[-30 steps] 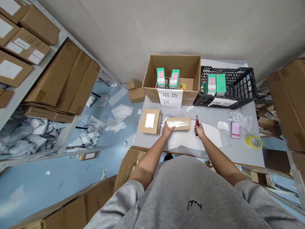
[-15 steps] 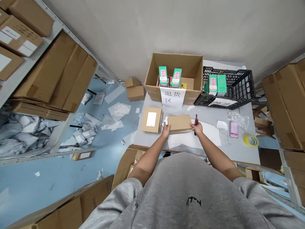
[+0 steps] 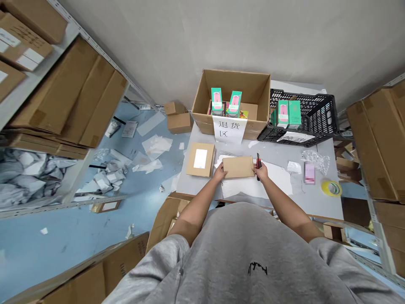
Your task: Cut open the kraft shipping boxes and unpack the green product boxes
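just below the frame's centre, the left hand (image 3: 219, 173) rests its fingers (image 3: 223, 167) on the left edge of a flat cardboard mailer (image 3: 238, 167); i cannot tell whether they pinch it. the mailer lies on white paper (image 3: 275, 183) on the table (image 3: 316, 204), between the 2 hands. the right hand (image 3: 261, 172) touches its right edge, fingers wrapped around an upright red box cutter (image 3: 258, 163).

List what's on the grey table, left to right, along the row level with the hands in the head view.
White-labelled cardboard box → left hand → flat cardboard package → right hand → white paper slip → blurred pink packet → yellow tape roll
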`<action>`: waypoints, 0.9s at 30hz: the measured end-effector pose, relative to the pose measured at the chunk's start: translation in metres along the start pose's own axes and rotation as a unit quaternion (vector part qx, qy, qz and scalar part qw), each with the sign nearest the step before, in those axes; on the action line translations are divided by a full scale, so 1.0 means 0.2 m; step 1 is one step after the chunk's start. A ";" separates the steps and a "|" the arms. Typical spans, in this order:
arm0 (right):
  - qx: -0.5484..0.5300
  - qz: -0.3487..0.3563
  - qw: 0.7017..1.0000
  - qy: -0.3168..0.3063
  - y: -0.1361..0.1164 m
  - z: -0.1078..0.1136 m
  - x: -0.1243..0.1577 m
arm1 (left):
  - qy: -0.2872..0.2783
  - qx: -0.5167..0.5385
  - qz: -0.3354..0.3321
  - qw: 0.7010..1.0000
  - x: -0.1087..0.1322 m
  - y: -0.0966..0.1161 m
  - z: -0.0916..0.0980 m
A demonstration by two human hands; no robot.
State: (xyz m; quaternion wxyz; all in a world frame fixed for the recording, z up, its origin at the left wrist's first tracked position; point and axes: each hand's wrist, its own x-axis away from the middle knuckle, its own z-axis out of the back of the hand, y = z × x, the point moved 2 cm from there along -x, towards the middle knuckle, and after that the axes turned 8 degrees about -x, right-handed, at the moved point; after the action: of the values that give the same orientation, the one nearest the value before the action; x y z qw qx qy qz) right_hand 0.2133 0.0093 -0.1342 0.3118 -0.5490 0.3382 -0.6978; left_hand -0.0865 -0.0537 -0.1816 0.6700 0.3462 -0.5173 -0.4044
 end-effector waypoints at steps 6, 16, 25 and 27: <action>-0.126 0.027 0.992 0.008 -0.11 -0.02 0.03 | 0.065 0.003 -0.036 0.997 0.02 0.08 0.02; -0.055 -0.053 0.997 0.029 -0.14 0.02 0.09 | 0.176 -0.074 0.056 0.980 0.04 0.20 0.04; -0.044 -0.097 0.993 -0.048 -0.07 0.11 0.20 | 0.076 -0.058 0.011 0.995 0.17 0.11 0.00; -0.051 -0.099 0.992 -0.054 -0.07 0.11 0.21 | 0.072 -0.051 0.014 0.996 0.18 0.11 -0.01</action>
State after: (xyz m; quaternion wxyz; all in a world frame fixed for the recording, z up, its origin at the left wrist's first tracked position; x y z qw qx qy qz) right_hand 0.2259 -0.0199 -0.0962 0.2305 -0.6315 0.2998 -0.6769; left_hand -0.0762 -0.0760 -0.1483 0.7279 0.3323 -0.4516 -0.3947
